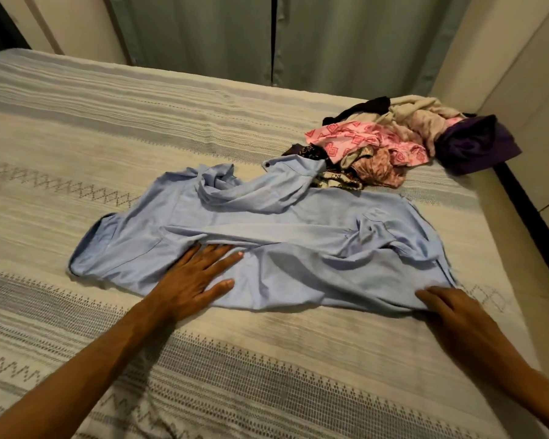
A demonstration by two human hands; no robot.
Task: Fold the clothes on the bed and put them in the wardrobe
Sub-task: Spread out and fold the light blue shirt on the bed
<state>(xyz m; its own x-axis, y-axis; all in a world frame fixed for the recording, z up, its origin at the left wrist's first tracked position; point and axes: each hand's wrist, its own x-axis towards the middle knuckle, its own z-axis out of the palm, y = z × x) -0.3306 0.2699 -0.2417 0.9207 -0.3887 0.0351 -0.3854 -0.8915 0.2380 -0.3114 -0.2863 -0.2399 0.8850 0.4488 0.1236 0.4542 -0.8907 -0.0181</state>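
1. The light blue shirt (267, 242) is lying spread across the striped bedspread (76, 122), its long axis running left to right in front of the person, collar end at the left, hem end at the right.
2. The left hand (194, 280) is resting flat on the shirt's near left part, fingers straight and splayed, pressing the cloth down and gripping nothing.
3. A long fold ridge is running along the shirt's middle, just beyond the left fingertips; one sleeve is lying bunched across the far side.
4. The right hand (450, 308) is lying at the shirt's near right corner, fingers touching the hem edge; whether it is pinching the cloth cannot be told, since the fingertips are partly hidden under the edge.
5. Judgement: each hand is sitting at one end of the near edge, so the shirt lies directly beyond both; the next fold is likely calling for lifting that edge away from the person.
6. The pile of unfolded clothes (403, 144) is waiting at the far right, nearer the right hand. The green curtained wardrobe (235, 42) is standing beyond the bed.
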